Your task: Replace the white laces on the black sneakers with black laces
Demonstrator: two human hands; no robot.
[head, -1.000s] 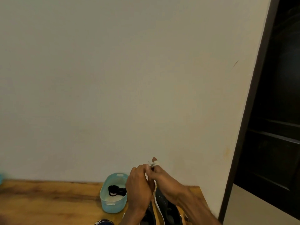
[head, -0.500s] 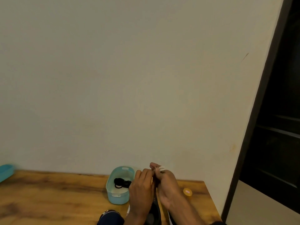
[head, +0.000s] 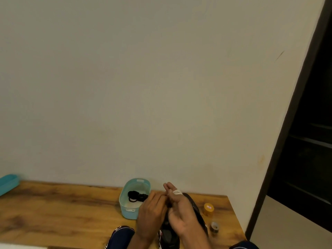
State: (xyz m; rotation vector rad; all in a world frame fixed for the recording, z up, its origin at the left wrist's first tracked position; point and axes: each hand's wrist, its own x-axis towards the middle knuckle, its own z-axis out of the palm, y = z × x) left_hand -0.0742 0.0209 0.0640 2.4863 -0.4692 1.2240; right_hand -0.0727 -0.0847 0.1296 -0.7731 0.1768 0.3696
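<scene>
Over the wooden table (head: 71,209), sneaker (head: 196,211) held between hands (head: 150,212) (head: 181,215).

Both forearms come up from below, hands touching: left hand (head: 152,211) back-up with fingers curled in against the right hand (head: 179,215), whose two upper fingers (head: 169,188) point straight up, white lace (head: 177,192) looped round one.

Two hands — left hand (head: 150,215), right hand (head: 181,215) — one black sneaker (head: 197,211), one blue basket (head: 129,212), one yellow jar (head: 208,209), one table (head: 62,212).
</scene>
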